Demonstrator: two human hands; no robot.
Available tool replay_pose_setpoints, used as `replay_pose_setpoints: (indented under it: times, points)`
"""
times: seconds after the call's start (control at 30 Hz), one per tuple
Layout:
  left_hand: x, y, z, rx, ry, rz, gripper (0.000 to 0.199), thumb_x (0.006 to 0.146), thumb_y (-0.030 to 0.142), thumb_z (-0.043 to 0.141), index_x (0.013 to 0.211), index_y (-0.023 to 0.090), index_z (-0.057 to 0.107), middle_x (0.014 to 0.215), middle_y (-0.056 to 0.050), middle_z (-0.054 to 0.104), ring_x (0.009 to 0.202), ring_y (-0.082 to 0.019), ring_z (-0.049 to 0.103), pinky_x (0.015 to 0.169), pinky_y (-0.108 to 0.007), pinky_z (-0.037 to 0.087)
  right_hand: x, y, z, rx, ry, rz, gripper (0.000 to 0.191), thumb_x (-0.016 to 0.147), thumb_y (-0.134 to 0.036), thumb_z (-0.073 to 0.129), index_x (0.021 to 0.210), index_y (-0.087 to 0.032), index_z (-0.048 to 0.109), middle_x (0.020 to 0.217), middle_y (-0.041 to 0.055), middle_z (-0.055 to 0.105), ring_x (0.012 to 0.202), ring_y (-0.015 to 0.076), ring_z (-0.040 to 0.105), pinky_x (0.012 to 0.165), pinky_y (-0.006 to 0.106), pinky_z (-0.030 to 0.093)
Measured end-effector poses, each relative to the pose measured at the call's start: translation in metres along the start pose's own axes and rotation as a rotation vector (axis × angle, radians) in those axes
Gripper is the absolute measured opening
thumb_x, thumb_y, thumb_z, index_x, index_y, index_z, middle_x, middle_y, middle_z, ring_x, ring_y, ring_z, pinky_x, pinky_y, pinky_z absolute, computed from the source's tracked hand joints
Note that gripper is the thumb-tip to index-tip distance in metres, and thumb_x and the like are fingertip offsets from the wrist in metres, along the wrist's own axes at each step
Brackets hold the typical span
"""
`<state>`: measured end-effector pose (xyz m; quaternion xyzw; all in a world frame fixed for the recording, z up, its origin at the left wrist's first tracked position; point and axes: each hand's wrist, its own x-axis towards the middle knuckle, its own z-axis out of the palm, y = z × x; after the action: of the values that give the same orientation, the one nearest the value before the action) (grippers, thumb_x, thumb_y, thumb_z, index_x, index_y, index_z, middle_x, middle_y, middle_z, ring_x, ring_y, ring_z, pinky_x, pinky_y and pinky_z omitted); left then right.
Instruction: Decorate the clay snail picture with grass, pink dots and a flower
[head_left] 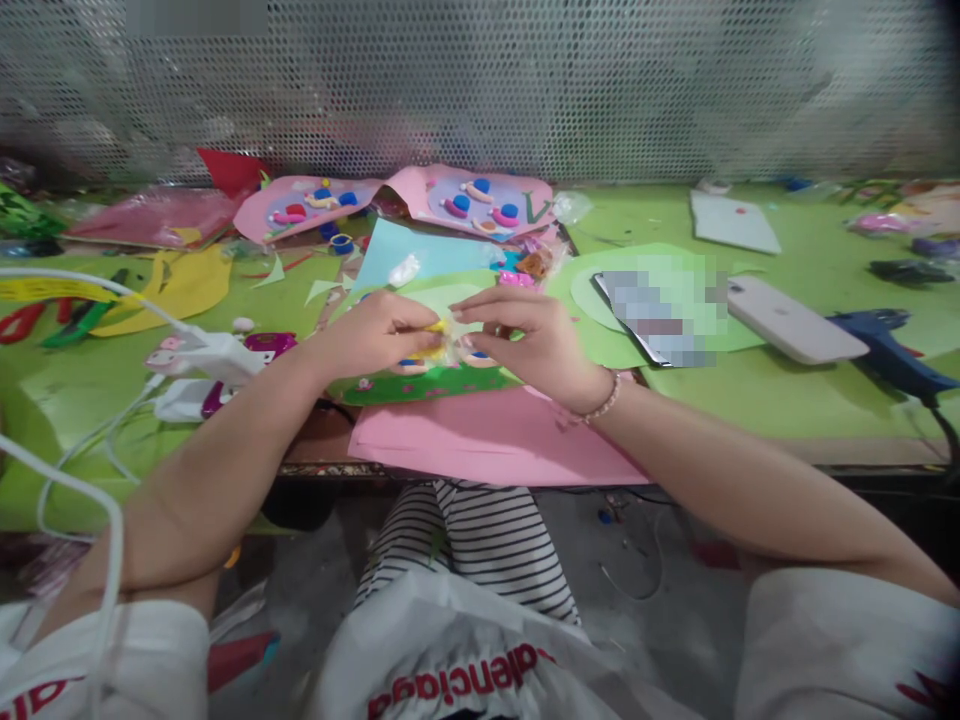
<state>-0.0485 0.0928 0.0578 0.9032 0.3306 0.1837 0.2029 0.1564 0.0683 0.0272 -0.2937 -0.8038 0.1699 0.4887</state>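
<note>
Both hands meet over a green paper piece with small blue and cream shapes on it. My left hand pinches a small yellow piece in clear plastic. Close on the right, my right hand has its thumb and fingers curved apart beside the plastic; whether the fingertips touch it is hard to tell. Pink paper lies under the green piece at the table's front edge. Behind the hands are a light blue sheet and a white lump.
Pink decorated cutouts lie at the back by a perforated metal screen. On the right are a phone, a white phone and a blue glue gun. White chargers, cables and green-handled scissors lie left.
</note>
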Motion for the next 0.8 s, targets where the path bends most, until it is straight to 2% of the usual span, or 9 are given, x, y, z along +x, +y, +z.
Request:
replay_pose_setpoints:
  times: [0.17,0.3,0.47,0.63,0.8]
  points:
    - [-0.002,-0.001,0.002,0.009,-0.022,-0.008,0.027,0.078,0.029,0.053,0.054,0.015,0.053,0.051,0.003,0.044,0.053,-0.009,0.039,0.051,-0.022,0.028,-0.001,0.0,0.002,-0.014,-0.091,-0.091,0.013,0.078,-0.014,0.061,0.09,-0.012,0.066,0.096,0.0092,0.065,0.083,0.0134,0.061,0.065,0.026,0.053]
    - [-0.001,-0.002,0.005,-0.001,-0.029,0.026,0.016,0.073,0.023,0.056,0.061,0.015,0.064,0.052,0.003,0.052,0.052,-0.009,0.043,0.05,-0.021,0.029,0.0,0.002,0.002,-0.011,-0.178,-0.151,0.015,0.08,-0.02,0.062,0.092,-0.012,0.063,0.095,0.0096,0.063,0.085,0.0129,0.058,0.063,0.024,0.051]
    - [-0.001,-0.002,0.007,0.074,0.021,0.041,0.023,0.072,0.024,0.06,0.051,0.014,0.059,0.045,0.005,0.043,0.046,-0.006,0.035,0.046,-0.021,0.024,0.001,0.006,0.0,0.051,-0.264,-0.152,0.019,0.08,-0.022,0.062,0.096,-0.013,0.06,0.097,0.0084,0.06,0.079,0.0104,0.056,0.059,0.022,0.05]
    - [0.0,-0.006,0.009,0.166,0.073,0.094,0.028,0.071,0.023,0.062,0.047,0.013,0.054,0.042,0.006,0.036,0.043,-0.004,0.033,0.045,-0.021,0.021,0.001,0.003,-0.001,0.058,-0.368,-0.09,0.02,0.083,-0.025,0.059,0.098,-0.012,0.058,0.097,0.0091,0.057,0.073,0.009,0.054,0.059,0.022,0.05]
    - [0.002,-0.004,0.01,0.166,0.064,0.125,0.035,0.079,0.027,0.056,0.047,0.013,0.052,0.042,0.005,0.037,0.042,-0.005,0.035,0.045,-0.023,0.02,0.001,0.005,-0.002,-0.01,-0.36,-0.083,0.016,0.084,-0.023,0.057,0.096,-0.013,0.059,0.094,0.0086,0.059,0.08,0.0128,0.055,0.072,0.029,0.051]
